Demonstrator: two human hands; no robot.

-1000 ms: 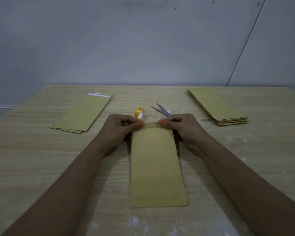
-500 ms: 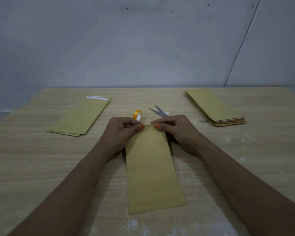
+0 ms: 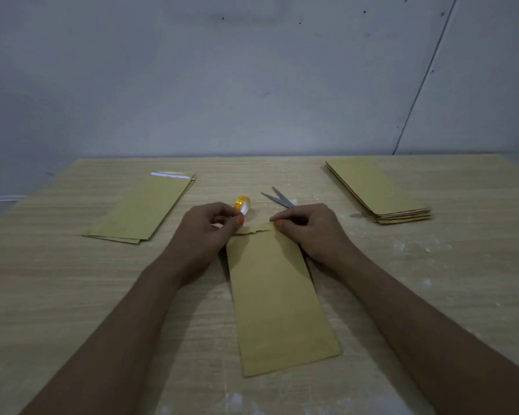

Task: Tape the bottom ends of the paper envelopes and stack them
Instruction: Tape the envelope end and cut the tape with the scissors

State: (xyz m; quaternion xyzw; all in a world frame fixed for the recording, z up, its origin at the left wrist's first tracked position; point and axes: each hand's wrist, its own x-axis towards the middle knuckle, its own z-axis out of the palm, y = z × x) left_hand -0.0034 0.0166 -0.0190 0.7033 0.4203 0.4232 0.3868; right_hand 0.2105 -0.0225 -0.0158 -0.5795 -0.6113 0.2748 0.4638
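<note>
A: Where does the envelope lie?

B: Flat on the surface, long way toward the person, between the two forearms. The left hand and the right hand each pinch a far corner of it, thumb and fingers curled on the paper.

A: And what has changed in the last second?

B: The far end has come up. A second ago the thumbs lay pressed on a flat edge; now a narrow flap with a jagged rim is raised between the two hands, and the whole sheet has swung a little, its near end pointing more to the right. The hands have drawn slightly apart too.

A: What does that mean for the job?

B: It looks like the bottom end is being folded over, or straightened, ahead of taping. No tape shows on this end (the light is dim, so a clear strip could escape notice). The tape roll stands on edge just beyond the left hand, and the scissors lie just beyond the right, neither held.

A: And the piles?

B: The left pile is thin and shows a white strip at its far end, so it is probably the finished stack. The right pile is thicker, likely those still waiting. By that reckoning, much of the work remains.
</note>
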